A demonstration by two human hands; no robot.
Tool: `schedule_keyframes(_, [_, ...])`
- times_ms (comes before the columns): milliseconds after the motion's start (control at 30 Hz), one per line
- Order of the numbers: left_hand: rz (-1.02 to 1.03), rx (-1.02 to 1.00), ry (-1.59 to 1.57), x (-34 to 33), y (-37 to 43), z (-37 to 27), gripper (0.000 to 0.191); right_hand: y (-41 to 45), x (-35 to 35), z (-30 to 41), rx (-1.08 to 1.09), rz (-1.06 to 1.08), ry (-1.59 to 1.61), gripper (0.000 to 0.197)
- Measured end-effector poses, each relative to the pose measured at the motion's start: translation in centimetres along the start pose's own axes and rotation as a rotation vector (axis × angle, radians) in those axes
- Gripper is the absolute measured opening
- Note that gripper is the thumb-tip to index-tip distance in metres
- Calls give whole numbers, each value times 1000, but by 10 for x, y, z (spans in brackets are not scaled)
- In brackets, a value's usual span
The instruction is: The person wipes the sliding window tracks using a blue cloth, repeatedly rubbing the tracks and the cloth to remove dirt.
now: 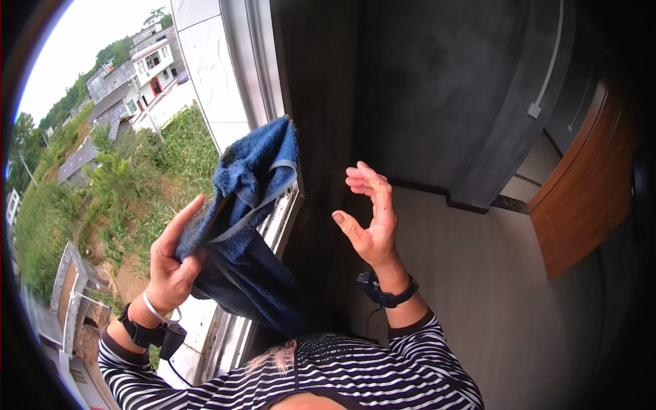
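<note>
My left hand [177, 266] grips a blue terry towel [251, 174] by its left edge, between the thumb and the fingers. The towel is bunched at the top, and its lower part hangs down across the window track [279, 218]. Part of the sill lies hidden behind the cloth. To the right of the towel, my right hand [371, 215] is raised in the air with fingers curved and thumb apart, touching nothing. Each wrist wears a black strapped device, and a light bangle [159, 310] circles the left one.
The metal window frame [256, 61] rises beyond the towel, beside a white tiled outer wall [207, 66]. Outside, far below, are plants [118, 179] and buildings [154, 64]. Indoors stand a dark wall [420, 92] and an orange-brown wooden door [579, 205] above a pale floor [461, 287].
</note>
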State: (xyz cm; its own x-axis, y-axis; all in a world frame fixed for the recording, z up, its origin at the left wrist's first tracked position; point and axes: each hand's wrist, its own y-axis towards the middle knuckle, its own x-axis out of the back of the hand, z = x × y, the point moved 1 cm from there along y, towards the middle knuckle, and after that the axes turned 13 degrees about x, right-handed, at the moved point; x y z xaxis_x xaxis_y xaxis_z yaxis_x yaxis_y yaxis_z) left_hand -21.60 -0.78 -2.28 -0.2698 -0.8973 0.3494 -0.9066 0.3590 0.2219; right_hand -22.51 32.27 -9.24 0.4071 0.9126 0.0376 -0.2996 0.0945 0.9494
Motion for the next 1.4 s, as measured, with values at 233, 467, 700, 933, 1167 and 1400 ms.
schedule_keyframes(233, [-336, -356, 438, 56, -8, -44, 66, -13, -26, 23, -173, 201, 285, 46])
schedule_keyframes(467, [46, -233, 592, 0, -20, 16, 81, -32, -102, 39, -619, 181, 808, 37])
schedule_keyframes(700, [66, 225, 27, -8, -10, 65, 37, -37, -102, 5, -705, 476, 396, 34])
schedule_keyframes(933, [-130, 217, -170, -26, -16, 68, 33, -32, -94, 51, -404, 285, 249, 22])
schedule_keyframes(1167, [45, -116, 422, -35, -17, 19, 39, -61, -118, 49, -754, -32, 875, 24])
schedule_keyframes(1400, [-106, 373, -561, 9, 7, 49, 36, -40, -47, 27, -1160, 310, 1067, 20])
